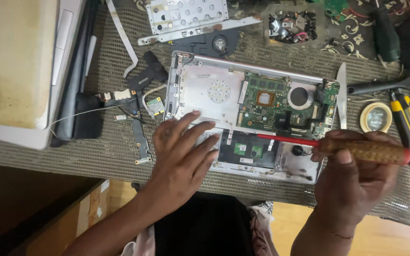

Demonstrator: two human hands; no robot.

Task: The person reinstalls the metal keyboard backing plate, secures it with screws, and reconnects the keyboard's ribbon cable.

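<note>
Left hand (pixel 183 149) lies flat, fingers spread, on the opened laptop (pixel 245 114) mid-tabletop — smooth silver shell, green circuit board bare. Right hand (pixel 357 175) clenches a screwdriver (pixel 342 148) — knurled brown handle, red shaft across the laptop's front edge.

Left hand (pixel 182 150) is flat, palm down, fingers spread and pointing up and to the right — forearm comes in from the lower left. Right hand (pixel 352 178) is curled into a closed grip, thumb on top, wrist bent — forearm rises from the bottom edge.
</note>
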